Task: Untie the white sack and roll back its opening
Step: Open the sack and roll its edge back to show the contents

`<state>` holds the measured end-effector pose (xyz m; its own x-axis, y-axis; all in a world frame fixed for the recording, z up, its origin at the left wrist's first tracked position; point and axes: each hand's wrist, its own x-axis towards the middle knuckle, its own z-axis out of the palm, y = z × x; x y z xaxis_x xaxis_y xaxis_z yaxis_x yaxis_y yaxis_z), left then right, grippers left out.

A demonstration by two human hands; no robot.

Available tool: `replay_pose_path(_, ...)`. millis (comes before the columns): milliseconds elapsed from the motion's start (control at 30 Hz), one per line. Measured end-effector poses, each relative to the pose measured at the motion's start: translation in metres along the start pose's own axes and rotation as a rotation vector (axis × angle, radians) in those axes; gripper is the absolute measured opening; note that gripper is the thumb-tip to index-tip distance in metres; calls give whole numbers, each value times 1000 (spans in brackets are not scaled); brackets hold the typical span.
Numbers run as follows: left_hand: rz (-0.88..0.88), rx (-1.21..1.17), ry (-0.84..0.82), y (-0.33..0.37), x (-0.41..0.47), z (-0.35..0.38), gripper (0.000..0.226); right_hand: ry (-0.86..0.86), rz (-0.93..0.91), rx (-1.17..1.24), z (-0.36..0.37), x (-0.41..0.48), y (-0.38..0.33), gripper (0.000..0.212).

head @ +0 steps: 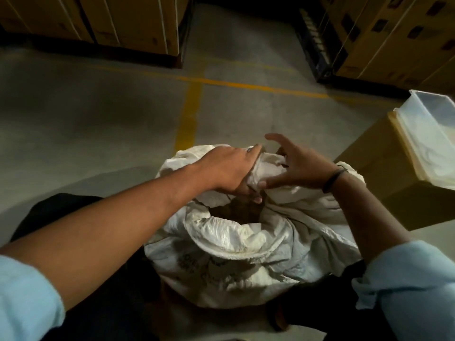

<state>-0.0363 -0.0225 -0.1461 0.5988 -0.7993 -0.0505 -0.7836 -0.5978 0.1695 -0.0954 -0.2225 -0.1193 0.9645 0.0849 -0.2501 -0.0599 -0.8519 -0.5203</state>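
Note:
The white sack (pixel 246 257) stands on the floor between my knees, its mouth open and its near rim rolled outward. Brown contents show inside the opening. My left hand (pixel 229 168) grips the far edge of the sack's rim, its fingers curled over the fabric. My right hand (pixel 298 166) hovers right beside it over the bunched far-right rim. Its fingers are spread, with thumb and fingertips touching the cloth. A dark band sits on the right wrist. No tie is visible on the sack.
A cardboard box (pixel 384 178) with a clear plastic tub (pixel 428 134) on it stands close on the right. Stacked cartons on pallets (pixel 128 23) line the back left and cartons (pixel 398 38) the back right. Yellow lines (pixel 189 112) mark the concrete floor ahead.

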Motion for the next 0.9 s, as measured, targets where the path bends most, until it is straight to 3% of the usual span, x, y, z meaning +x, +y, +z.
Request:
replay_pose_path(133, -163, -561, -217, -19, 24, -10, 50, 248, -130, -416, 21, -1, -5, 117)
replay_pose_path(267, -175, -898, -454, -35, 28, -29, 44, 497, -219, -489, 42, 3, -1, 82)
replay_pose_path(333, -116, -710, -390, -33, 30, -26, 55, 540, -199, -524, 46, 4, 3, 59)
replay_pose_path(433, -25, -110, -13, -23, 29, -11, 98, 508, -54, -566, 47, 4, 8, 41)
replay_pose_path(500, 69, 141, 201, -5, 25, -5, 110, 423, 45, -423, 45, 6, 10, 38)
replay_pose_path(567, 146, 210, 294, 17, 24, 6, 111, 301, 74, -237, 40, 11, 12, 40)
replay_pose_path(633, 162, 230, 289, 31, 20, 19, 109, 223, 32, -200, 36, 15, 15, 42)
replay_pose_path(733, 53, 116, 154, 29, 20, 28, 110, 222, 37, -303, 39, 12, 18, 56)
replay_pose_path(900, -173, -490, -77, -2, 40, 24, 84, 466, -203, -479, 41, 5, 15, 60)
